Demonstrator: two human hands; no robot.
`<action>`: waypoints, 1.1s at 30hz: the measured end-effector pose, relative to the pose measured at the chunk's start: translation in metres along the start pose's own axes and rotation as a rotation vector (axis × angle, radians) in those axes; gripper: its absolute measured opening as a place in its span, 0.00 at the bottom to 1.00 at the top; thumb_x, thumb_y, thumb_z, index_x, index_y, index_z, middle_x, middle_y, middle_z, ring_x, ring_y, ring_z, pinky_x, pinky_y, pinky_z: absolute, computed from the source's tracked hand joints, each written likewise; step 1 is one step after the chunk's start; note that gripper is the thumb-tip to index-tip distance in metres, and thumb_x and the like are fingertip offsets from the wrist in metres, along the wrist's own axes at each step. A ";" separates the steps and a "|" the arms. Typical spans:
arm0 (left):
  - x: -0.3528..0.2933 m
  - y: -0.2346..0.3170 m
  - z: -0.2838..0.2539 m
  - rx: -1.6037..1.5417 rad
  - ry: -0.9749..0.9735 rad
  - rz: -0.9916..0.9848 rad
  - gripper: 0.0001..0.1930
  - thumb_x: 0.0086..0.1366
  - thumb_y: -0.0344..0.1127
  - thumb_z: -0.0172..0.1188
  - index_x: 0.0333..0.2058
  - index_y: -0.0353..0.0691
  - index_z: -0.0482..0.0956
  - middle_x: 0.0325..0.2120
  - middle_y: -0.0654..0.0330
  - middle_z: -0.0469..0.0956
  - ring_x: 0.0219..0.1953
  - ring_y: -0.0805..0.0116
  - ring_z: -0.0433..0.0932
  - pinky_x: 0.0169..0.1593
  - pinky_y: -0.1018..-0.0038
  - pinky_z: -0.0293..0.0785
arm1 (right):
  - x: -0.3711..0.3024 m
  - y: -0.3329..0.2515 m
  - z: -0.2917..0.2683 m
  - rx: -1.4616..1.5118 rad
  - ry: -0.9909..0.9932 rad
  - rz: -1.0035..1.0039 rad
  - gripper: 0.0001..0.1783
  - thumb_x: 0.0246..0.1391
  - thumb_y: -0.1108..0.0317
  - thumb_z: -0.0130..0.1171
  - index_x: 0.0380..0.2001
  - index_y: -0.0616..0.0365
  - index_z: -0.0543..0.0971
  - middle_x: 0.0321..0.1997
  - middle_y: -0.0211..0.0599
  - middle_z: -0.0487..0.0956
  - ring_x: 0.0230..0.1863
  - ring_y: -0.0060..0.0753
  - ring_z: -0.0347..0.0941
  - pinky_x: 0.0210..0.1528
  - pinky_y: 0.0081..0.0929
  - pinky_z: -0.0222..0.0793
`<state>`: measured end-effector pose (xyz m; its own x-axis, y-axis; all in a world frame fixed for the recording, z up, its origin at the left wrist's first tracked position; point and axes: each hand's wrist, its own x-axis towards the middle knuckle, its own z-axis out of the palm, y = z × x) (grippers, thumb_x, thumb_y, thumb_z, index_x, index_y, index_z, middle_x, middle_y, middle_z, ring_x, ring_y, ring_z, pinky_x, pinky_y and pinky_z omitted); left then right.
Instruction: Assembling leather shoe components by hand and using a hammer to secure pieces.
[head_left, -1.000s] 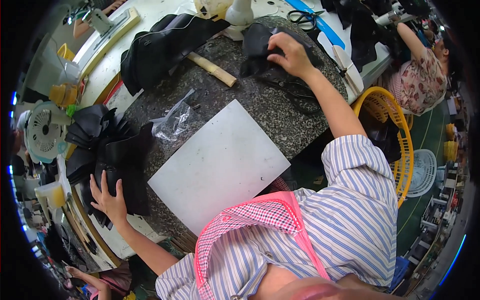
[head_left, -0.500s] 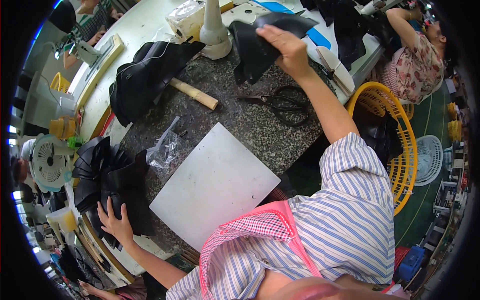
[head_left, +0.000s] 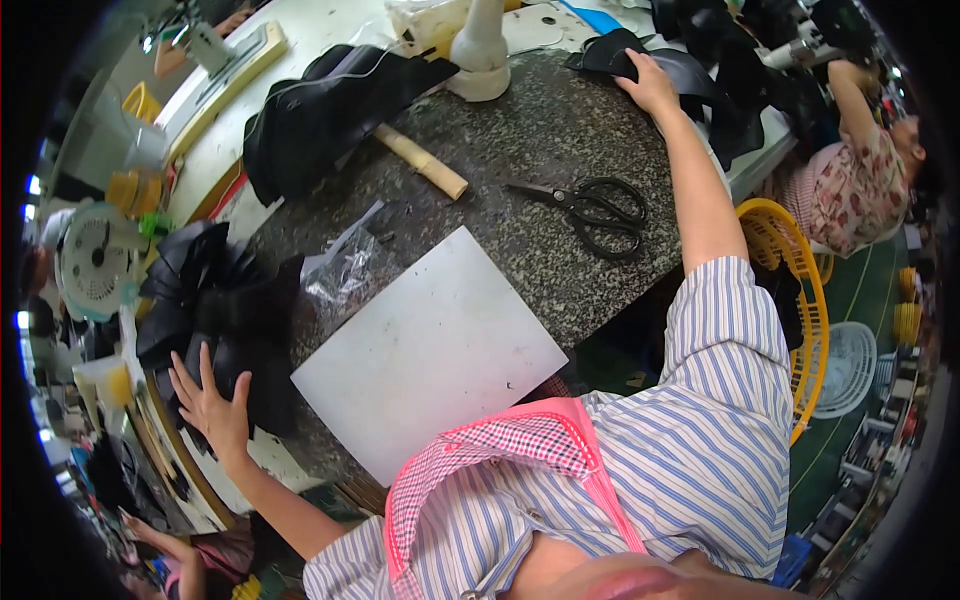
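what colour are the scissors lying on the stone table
The scissors are black, blades and handles alike, seen clearly in the head view.

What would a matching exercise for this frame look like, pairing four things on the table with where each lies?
Things:
1. scissors
2. white board
3. wooden stick
4. plastic bag

Places:
A. beside the black pile at the far left
B. nearest the person's chest
C. right part of the stone slab, below the right arm
D. at the white board's upper left corner

Pairs: 1-C, 2-B, 3-A, 4-D
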<state>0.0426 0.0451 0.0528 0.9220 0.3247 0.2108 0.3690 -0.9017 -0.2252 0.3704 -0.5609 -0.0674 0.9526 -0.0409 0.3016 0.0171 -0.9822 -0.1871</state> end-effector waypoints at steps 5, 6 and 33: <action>-0.010 -0.006 -0.012 0.010 0.089 -0.004 0.25 0.52 0.45 0.57 0.51 0.55 0.65 0.58 0.61 0.52 0.60 0.57 0.47 0.55 0.49 0.48 | -0.008 -0.036 -0.011 -0.148 0.030 0.165 0.40 0.39 0.55 0.58 0.56 0.44 0.55 0.57 0.39 0.59 0.54 0.45 0.59 0.50 0.39 0.59; -0.010 -0.004 -0.016 -0.051 0.132 0.072 0.24 0.53 0.44 0.57 0.50 0.52 0.66 0.57 0.61 0.53 0.60 0.57 0.48 0.55 0.52 0.48 | -0.002 -0.020 -0.002 -0.058 0.113 0.143 0.33 0.42 0.61 0.54 0.55 0.43 0.59 0.54 0.42 0.64 0.51 0.45 0.63 0.49 0.40 0.60; 0.016 0.193 0.000 -1.994 -0.410 0.266 0.32 0.48 0.19 0.53 0.54 0.38 0.57 0.48 0.58 0.64 0.44 0.72 0.68 0.47 0.77 0.66 | -0.187 -0.268 -0.073 0.523 0.117 -0.835 0.30 0.26 0.79 0.56 0.43 0.57 0.72 0.40 0.42 0.75 0.34 0.38 0.71 0.35 0.27 0.69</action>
<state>0.1285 -0.1238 0.0125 0.9918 -0.0639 0.1105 -0.0987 0.1642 0.9815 0.1654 -0.3032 -0.0051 0.5380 0.5818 0.6100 0.8280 -0.5004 -0.2530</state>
